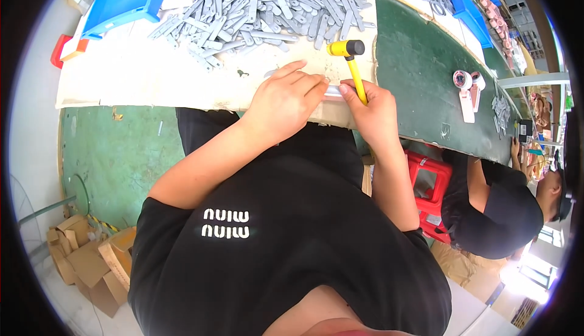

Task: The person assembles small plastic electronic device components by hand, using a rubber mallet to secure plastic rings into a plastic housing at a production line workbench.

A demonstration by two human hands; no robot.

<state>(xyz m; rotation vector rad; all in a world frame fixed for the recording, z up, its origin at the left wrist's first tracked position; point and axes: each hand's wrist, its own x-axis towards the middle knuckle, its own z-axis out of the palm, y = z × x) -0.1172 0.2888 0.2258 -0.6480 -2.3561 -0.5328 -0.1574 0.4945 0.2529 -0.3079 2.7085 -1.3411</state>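
My left hand [285, 101] is closed at the near edge of a cardboard sheet [121, 86], its fingertips at one end of a flat grey strip [333, 91]. Its index finger sticks out toward the pile. In my right hand [377, 117] is a small mallet with a yellow handle [356, 80] and a yellow-and-black head [347, 48], which points up and away from me. The right thumb also touches the strip's other end. Beyond both hands lies a large heap of similar grey strips [255, 7] with rounded ends. My fingers hide part of the strip.
A blue tray [125, 7] stands at the far left. Rightward on the green table [420, 68] lie pink-and-white parts [465, 95] and a small pile of grey pieces [500, 114]. A red stool [426, 181] and a co-worker in black [493, 208] are at my right. Cardboard boxes [91, 263] lie lower left.
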